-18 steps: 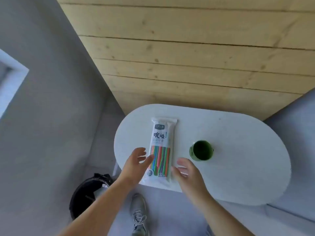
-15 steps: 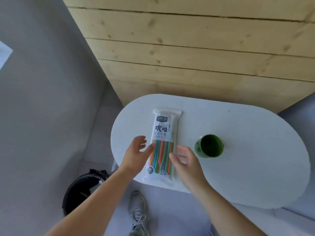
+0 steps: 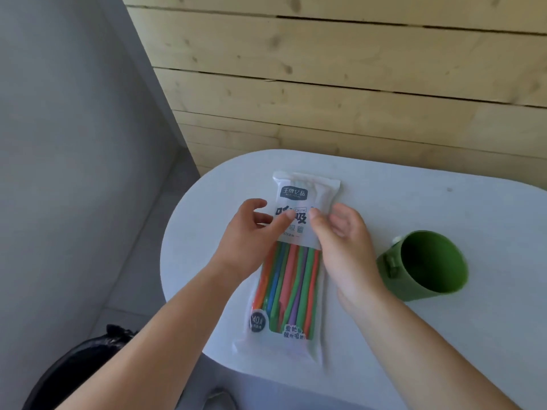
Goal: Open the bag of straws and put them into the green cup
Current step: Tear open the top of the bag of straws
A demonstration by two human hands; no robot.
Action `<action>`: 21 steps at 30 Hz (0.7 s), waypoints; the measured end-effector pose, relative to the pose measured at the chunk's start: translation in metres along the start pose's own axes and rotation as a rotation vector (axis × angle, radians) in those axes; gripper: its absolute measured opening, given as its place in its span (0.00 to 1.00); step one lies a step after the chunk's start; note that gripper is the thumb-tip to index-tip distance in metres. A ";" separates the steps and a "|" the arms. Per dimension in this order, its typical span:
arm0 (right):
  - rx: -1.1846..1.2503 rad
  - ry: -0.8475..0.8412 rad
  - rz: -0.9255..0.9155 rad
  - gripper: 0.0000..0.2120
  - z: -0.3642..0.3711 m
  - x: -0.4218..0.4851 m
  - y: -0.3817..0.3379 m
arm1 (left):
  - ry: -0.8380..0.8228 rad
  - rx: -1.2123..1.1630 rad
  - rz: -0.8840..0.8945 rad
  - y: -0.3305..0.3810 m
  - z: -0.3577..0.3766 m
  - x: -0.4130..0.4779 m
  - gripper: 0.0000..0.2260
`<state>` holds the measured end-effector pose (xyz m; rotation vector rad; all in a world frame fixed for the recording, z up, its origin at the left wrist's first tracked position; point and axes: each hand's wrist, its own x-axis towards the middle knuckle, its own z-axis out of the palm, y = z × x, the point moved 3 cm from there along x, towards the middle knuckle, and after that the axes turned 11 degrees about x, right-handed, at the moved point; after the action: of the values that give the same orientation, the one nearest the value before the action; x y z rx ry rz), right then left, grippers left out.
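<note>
Touching, not yet gripping: left hand (image 3: 248, 235) relaxed, thumb on the sealed bag of straws (image 3: 296, 291) lying flat on the table (image 3: 414, 179); right hand (image 3: 343, 247) relaxed, fingertip on the same print. Opening step barely begun; next, pinch the top seal and tear. Green cup (image 3: 429, 261) empty, near on the right.

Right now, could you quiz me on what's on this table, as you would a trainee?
1. True or false: the bag of straws has been emptied into the green cup.
2. The bag lies: A) inside the cup; B) flat on the white table; C) on the floor.
3. Fill in: the hand nearer the cup is the ___ hand.

Key:
1. False. The bag looks sealed and full, and the cup is empty.
2. B.
3. Right: the right hand.
</note>
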<state>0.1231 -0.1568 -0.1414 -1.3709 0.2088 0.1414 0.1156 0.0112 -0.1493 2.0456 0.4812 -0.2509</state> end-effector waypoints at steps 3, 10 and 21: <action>0.030 -0.001 -0.030 0.10 -0.002 0.005 0.003 | 0.065 -0.031 0.016 0.001 -0.002 0.002 0.35; -0.016 -0.026 -0.247 0.37 0.001 0.003 -0.024 | 0.069 -0.332 0.143 0.029 -0.011 -0.002 0.25; -0.107 -0.039 -0.656 0.27 -0.028 -0.062 -0.143 | 0.087 -0.324 0.593 0.102 -0.031 -0.094 0.15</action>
<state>0.0923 -0.2105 0.0047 -1.4770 -0.2893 -0.3728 0.0745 -0.0292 -0.0192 1.7904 -0.0481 0.2593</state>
